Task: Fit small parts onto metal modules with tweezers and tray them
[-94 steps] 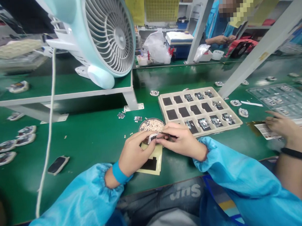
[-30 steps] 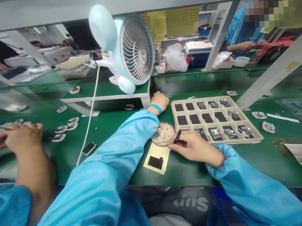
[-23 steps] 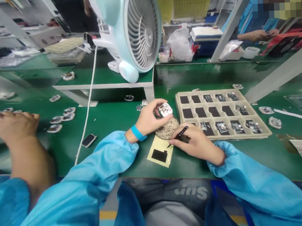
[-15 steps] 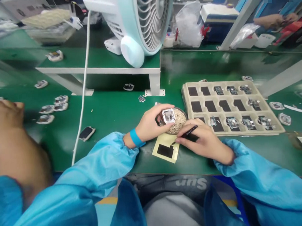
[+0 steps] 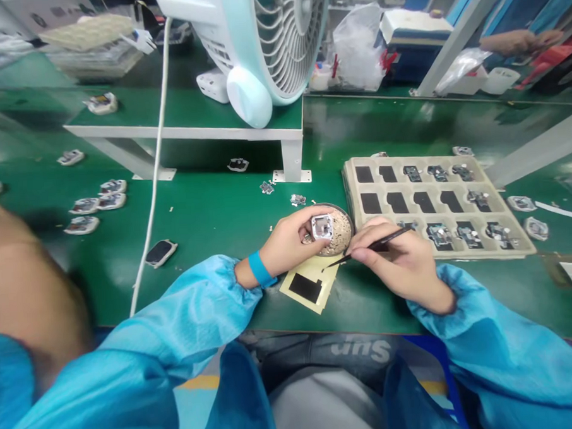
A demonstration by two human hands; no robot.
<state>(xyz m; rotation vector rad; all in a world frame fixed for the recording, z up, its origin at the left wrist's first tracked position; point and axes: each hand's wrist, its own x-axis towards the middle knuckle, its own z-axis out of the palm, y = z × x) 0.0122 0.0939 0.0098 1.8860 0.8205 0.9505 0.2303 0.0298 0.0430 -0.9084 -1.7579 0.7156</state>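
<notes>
My left hand (image 5: 291, 239), with a blue wristband, grips a small white-framed device part (image 5: 322, 227) over a round dish of beige granules (image 5: 342, 228). Black tweezers (image 5: 379, 242) are held in my right hand (image 5: 404, 257), their tips pointing left above a pale yellow sheet (image 5: 324, 300). On that sheet lies a black rectangular piece (image 5: 305, 288) with a small tab at its upper right corner. A tiny dark speck shows by the tweezer tips; whether they hold it cannot be made out.
A beige compartment tray (image 5: 354, 205) with black pieces and circuit parts stands at the right. A light blue fan (image 5: 250, 96) sits on a raised shelf (image 5: 192, 131); its white cable (image 5: 155, 176) hangs down left. Device parts (image 5: 84, 206) and another person's arm (image 5: 29, 301) are at the left.
My right hand has turned and drawn slightly right, lifting the tweezer tips off the black piece's tab. My left hand and the device part have shifted slightly down. The yellow sheet appears slightly further left.
</notes>
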